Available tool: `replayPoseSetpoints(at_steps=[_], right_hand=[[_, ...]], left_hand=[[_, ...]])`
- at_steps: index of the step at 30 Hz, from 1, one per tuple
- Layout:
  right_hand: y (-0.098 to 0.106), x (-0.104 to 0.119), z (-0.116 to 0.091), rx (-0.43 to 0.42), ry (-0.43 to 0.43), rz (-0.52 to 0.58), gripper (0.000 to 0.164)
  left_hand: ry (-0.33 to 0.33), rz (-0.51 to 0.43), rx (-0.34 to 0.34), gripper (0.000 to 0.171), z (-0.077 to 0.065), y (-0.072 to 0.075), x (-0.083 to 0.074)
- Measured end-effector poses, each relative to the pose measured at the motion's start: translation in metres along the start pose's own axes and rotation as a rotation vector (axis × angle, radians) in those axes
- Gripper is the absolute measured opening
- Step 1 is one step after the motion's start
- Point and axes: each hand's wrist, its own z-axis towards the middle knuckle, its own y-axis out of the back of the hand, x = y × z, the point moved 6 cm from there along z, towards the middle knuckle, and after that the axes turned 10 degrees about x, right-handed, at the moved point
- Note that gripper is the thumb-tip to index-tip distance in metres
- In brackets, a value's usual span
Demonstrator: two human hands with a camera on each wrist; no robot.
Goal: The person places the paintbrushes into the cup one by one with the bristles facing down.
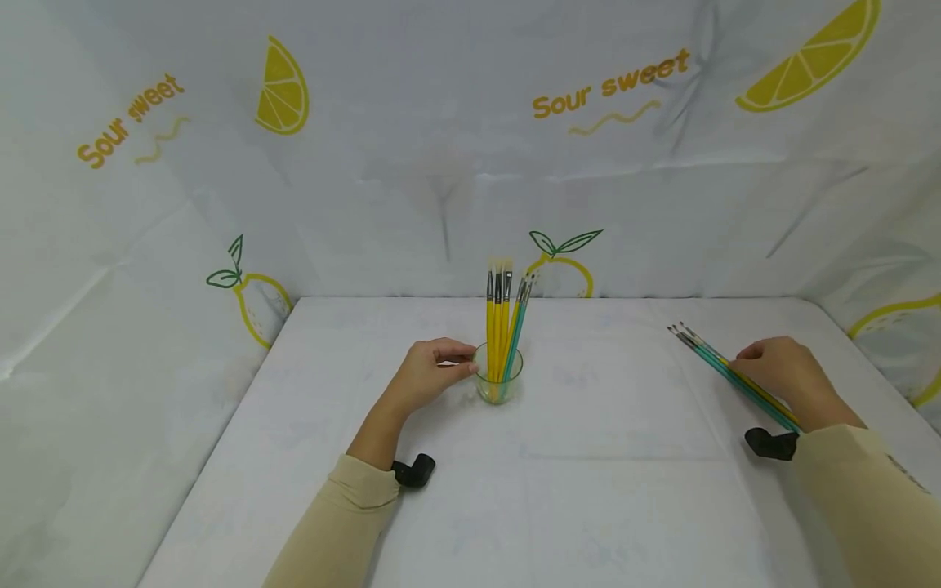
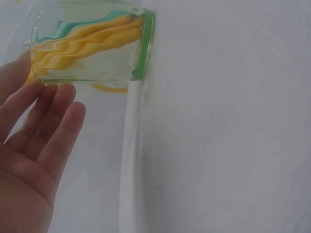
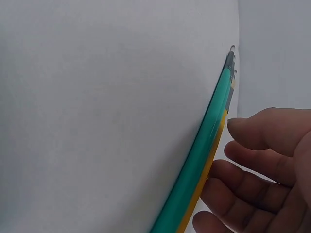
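In the head view a clear drinking glass (image 1: 486, 389) stands upright at mid-table, with several yellow paintbrushes (image 1: 496, 327) and teal paintbrushes (image 1: 515, 341) in it, bristles up. My left hand (image 1: 426, 374) holds the glass by its left side near the rim, thumb and fingertips against it. The left wrist view shows the glass's green base (image 2: 144, 46). On the right lies a bundle of loose paintbrushes (image 1: 724, 369), teal with yellow beside. My right hand (image 1: 788, 377) is over this bundle. Its loosely bent fingers (image 3: 214, 194) come right up to the yellow handle (image 3: 214, 150).
A white cloth covers the table (image 1: 588, 506). Behind it hangs a white backdrop (image 1: 412, 98) with lemon prints and lettering. Dark wrist-worn devices (image 1: 416, 471) sit at both cuffs.
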Motion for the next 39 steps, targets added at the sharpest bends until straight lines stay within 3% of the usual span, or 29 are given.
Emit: replayPoseSetpoints(at_steps=[13, 30, 39], right_hand=[[-0.001, -0.001, 0.001, 0.007, 0.024, -0.077, 0.037], [-0.005, 0.005, 0.001, -0.010, 0.037, -0.139, 0.038], [-0.005, 0.008, 0.001, -0.012, 0.042, -0.170, 0.040]], left_hand=[[-0.004, 0.010, -0.003, 0.037, 0.000, 0.000, 0.000], [0.000, 0.010, -0.008, 0.035, -0.001, 0.001, -0.005], [-0.006, 0.017, -0.011, 0.037, 0.001, 0.001, 0.000]])
